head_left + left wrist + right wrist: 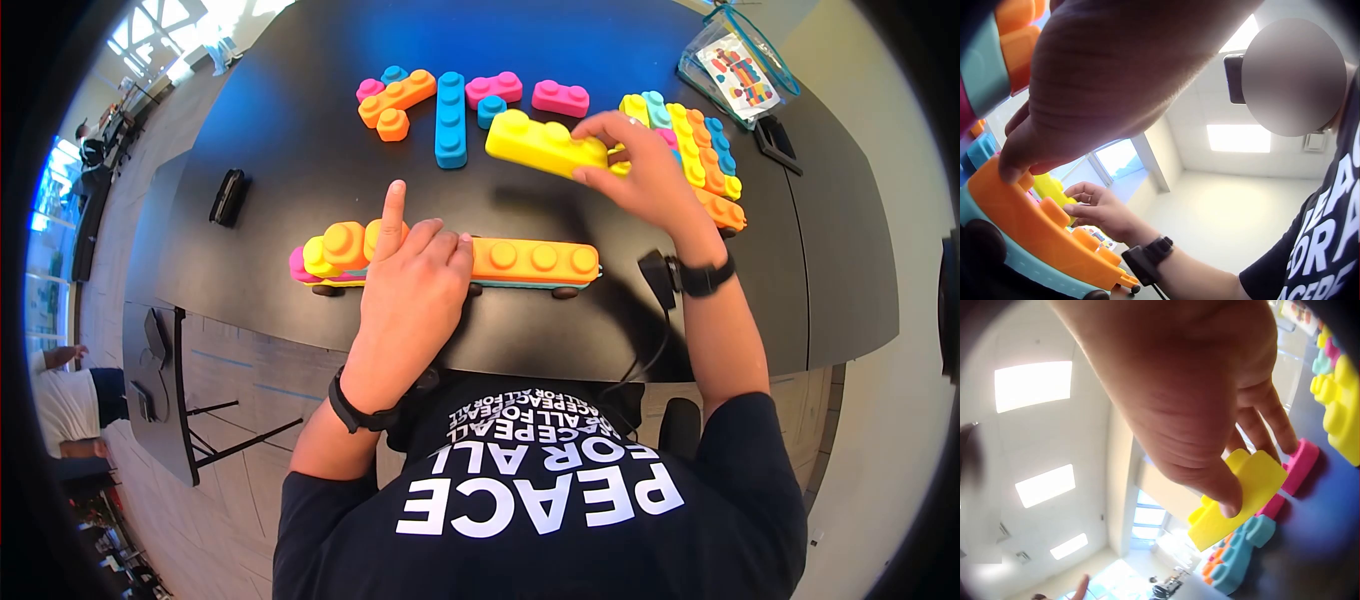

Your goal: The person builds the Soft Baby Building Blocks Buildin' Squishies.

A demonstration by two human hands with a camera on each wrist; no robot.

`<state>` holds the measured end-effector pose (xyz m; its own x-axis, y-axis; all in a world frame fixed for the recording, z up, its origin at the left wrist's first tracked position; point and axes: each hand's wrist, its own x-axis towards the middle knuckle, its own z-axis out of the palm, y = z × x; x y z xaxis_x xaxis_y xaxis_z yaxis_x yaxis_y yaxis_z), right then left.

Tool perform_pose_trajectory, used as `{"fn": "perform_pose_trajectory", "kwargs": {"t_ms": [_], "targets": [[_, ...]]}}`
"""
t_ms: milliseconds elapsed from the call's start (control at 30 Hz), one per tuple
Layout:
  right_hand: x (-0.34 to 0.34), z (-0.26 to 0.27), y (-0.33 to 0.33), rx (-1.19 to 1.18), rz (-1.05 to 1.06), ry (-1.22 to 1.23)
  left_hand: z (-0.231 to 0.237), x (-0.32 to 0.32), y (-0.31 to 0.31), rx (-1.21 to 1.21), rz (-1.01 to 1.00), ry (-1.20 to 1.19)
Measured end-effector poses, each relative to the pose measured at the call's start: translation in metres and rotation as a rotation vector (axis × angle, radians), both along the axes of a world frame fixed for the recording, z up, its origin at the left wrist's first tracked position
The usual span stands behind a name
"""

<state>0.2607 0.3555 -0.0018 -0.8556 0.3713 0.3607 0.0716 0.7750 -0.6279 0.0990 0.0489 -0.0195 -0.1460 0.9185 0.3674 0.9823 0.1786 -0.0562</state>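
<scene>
My right hand (645,170) pinches a long yellow building block (535,143) above the table, thumb on its near side and fingers over the far side. In the right wrist view, the yellow block (1241,500) shows its studs between thumb and fingers. My left hand (415,290) lies over a wheeled block vehicle near the table's front edge, its index finger pointing away and the other fingers bent over the vehicle. An orange block (530,258) with round studs tops the vehicle's right part. One left fingertip touches the orange block (1041,219) in the left wrist view; the thumb is hidden.
Loose blocks lie at the back: a blue one (451,125), an orange one (400,92) and pink ones (560,97). A second block assembly (700,150) stands right, near a clear zip bag (740,70) and a black tray (778,143). A black case (229,197) lies left.
</scene>
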Motion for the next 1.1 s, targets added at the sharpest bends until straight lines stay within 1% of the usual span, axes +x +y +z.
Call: {"fn": "perform_pose_trajectory", "kwargs": {"t_ms": [100, 267, 367, 467, 567, 667, 767, 867, 1100], "targets": [[0.034, 0.009, -0.030, -0.083, 0.060, 0.072, 0.000, -0.002, 0.000, 0.005, -0.005, -0.005], [0.066, -0.004, -0.065, -0.118, 0.084, 0.093, 0.002, -0.002, 0.001, 0.022, -0.015, -0.007], [0.071, -0.021, -0.077, -0.156, 0.056, 0.123, 0.001, -0.003, 0.001, 0.019, -0.019, -0.007], [0.072, -0.035, -0.082, -0.125, 0.004, 0.159, 0.002, 0.000, 0.001, 0.073, 0.000, -0.054], [0.074, -0.038, -0.088, -0.133, 0.009, 0.169, 0.021, 0.010, 0.003, 0.136, -0.070, -0.265], [0.076, -0.045, -0.091, -0.111, 0.033, 0.174, 0.010, 0.006, 0.004, 0.164, -0.180, -0.318], [0.078, -0.052, -0.096, -0.195, 0.026, 0.153, -0.005, 0.010, 0.003, 0.184, -0.161, -0.345], [0.080, -0.057, -0.097, -0.184, 0.033, 0.152, -0.005, 0.011, 0.004, 0.191, -0.160, -0.431], [0.080, -0.063, -0.099, -0.166, 0.046, 0.196, -0.007, 0.013, 0.005, 0.253, -0.173, -0.454]]}}
